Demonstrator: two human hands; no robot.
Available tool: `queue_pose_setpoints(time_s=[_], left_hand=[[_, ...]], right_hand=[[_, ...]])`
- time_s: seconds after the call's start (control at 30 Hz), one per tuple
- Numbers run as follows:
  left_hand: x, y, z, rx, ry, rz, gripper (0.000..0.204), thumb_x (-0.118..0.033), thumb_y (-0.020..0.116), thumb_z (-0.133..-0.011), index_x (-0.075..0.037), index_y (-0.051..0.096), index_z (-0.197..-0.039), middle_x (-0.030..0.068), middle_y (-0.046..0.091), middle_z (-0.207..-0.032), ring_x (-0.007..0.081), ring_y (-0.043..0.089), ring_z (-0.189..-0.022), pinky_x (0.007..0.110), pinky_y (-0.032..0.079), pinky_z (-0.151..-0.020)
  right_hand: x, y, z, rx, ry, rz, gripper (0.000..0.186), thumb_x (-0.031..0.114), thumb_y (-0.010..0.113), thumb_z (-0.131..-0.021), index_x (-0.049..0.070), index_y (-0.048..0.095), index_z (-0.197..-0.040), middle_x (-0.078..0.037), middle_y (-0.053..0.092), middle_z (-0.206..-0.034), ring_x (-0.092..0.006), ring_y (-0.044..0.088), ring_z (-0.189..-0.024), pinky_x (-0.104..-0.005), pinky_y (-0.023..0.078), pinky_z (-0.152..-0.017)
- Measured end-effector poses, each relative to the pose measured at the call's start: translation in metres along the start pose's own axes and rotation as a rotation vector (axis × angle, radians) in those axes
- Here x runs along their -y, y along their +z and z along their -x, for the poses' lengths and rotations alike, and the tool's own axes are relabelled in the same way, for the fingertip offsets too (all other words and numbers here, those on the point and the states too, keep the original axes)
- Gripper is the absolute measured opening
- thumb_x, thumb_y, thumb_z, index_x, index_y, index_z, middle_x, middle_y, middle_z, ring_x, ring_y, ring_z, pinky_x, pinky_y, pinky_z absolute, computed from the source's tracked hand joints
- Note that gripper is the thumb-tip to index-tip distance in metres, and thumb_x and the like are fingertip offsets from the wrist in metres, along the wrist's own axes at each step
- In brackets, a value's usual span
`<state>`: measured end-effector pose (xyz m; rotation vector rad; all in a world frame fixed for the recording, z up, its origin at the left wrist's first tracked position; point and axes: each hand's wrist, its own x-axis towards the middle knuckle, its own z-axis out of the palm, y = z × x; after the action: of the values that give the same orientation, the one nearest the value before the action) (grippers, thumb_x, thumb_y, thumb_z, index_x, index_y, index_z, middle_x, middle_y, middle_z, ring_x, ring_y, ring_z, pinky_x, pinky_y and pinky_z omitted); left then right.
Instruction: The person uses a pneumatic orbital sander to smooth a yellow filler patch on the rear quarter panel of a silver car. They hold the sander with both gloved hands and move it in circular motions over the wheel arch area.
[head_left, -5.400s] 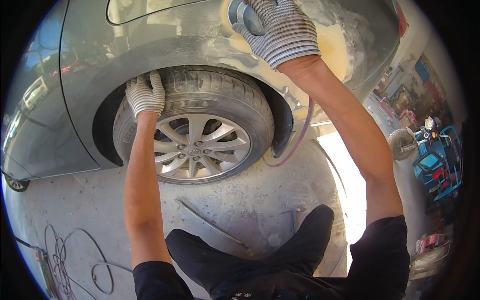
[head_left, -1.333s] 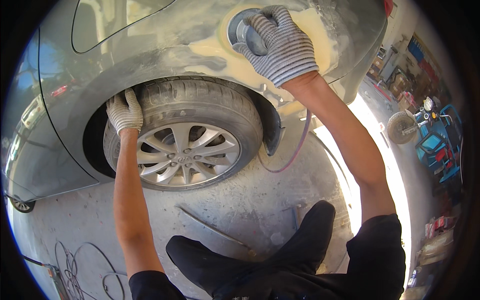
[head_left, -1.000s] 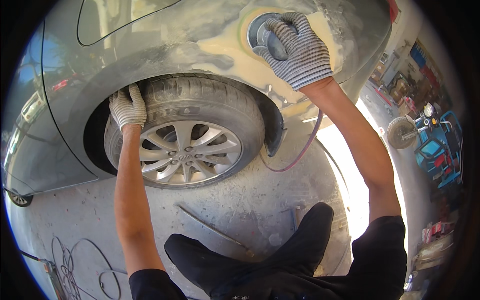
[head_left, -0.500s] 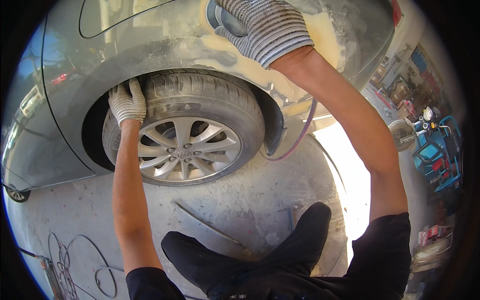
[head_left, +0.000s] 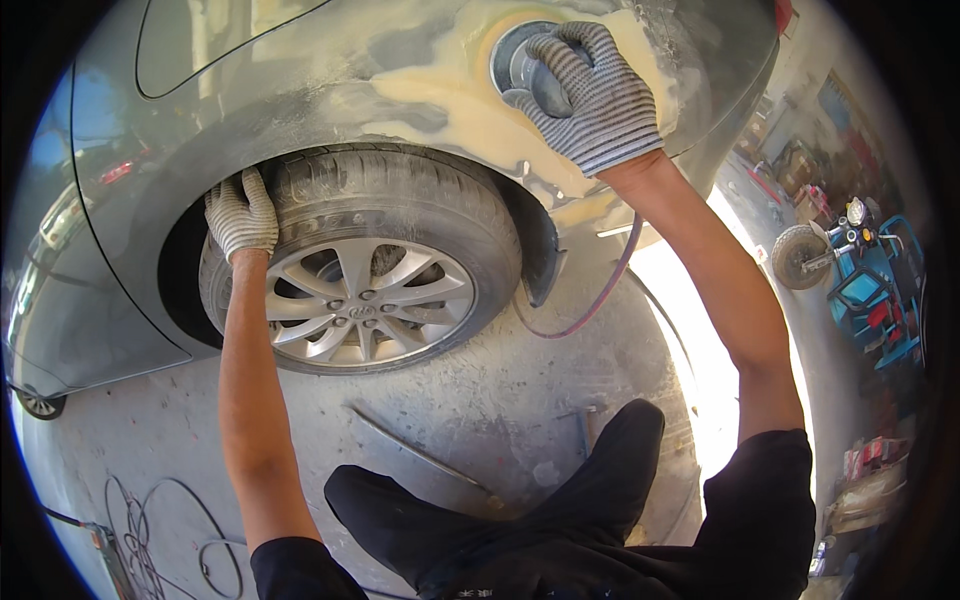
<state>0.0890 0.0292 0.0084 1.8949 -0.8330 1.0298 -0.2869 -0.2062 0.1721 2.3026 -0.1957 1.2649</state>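
Note:
My right hand (head_left: 597, 100), in a grey striped glove, is closed round a round disc sander (head_left: 526, 70). Its pad lies against the yellowish filler patch (head_left: 450, 112) on the grey car fender (head_left: 250, 90). A reddish hose (head_left: 610, 285) hangs below that hand; where it joins the tool is hidden. My left hand (head_left: 242, 212), in a similar glove, rests with fingers stretched on the tyre (head_left: 345, 190), under the wheel arch. The fingertips are partly in shadow there. The silver wheel rim (head_left: 362, 290) sits inside the tyre.
A metal bar (head_left: 415, 443) lies on the concrete floor (head_left: 480, 400) before my knees. Coiled dark cable (head_left: 150, 515) lies at the lower left. On the right stand a blue scooter-like vehicle (head_left: 865, 285) and a red-and-white box (head_left: 873, 456).
My right hand and the sander have moved right and down across the filler patch. My left hand stays on the tyre. The view has shifted slightly.

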Motion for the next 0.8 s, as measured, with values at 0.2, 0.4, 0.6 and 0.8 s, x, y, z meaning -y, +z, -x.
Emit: queue_pose_setpoints(time_s=[0.2,0.4,0.6,0.8], left_hand=[[0.004,0.001,-0.001,0.014,-0.02,0.039,0.058,-0.044,0.053,-0.103,0.002,0.07,-0.133,0.0321,0.065,-0.139,0.056,0.054,-0.131,0.058,0.04,-0.117],[0.003,0.002,-0.001,0.011,-0.012,0.016,0.061,-0.046,0.051,-0.104,0.002,0.069,-0.134,0.0336,0.064,-0.139,0.0566,0.054,-0.129,0.059,0.041,-0.116],[0.005,0.0,-0.002,0.019,-0.012,0.013,0.061,-0.047,0.051,-0.104,0.002,0.069,-0.135,0.0334,0.064,-0.139,0.0564,0.055,-0.129,0.059,0.041,-0.116],[0.003,0.001,-0.001,0.026,-0.024,0.004,0.059,-0.045,0.05,-0.104,0.002,0.069,-0.134,0.0327,0.065,-0.139,0.0561,0.054,-0.13,0.059,0.04,-0.117]], right_hand=[[-0.012,0.001,0.031,-0.029,0.132,-0.055,0.048,0.037,0.091,-0.08,0.012,0.076,-0.119,-0.01,0.063,-0.128,-0.0304,0.071,-0.107,-0.0428,0.064,-0.088],[-0.008,-0.002,-0.006,-0.048,0.188,-0.012,0.057,0.039,0.089,-0.083,0.007,0.071,-0.127,-0.014,0.062,-0.128,-0.0341,0.069,-0.107,-0.0416,0.061,-0.095],[0.015,0.003,-0.016,-0.03,0.096,-0.056,0.054,0.035,0.09,-0.082,0.007,0.073,-0.124,-0.015,0.062,-0.13,-0.0347,0.069,-0.11,-0.0432,0.061,-0.094],[-0.004,-0.005,-0.003,-0.049,0.282,-0.021,0.058,0.037,0.091,-0.08,0.005,0.072,-0.125,-0.016,0.062,-0.129,-0.0344,0.068,-0.112,-0.0434,0.061,-0.094]])
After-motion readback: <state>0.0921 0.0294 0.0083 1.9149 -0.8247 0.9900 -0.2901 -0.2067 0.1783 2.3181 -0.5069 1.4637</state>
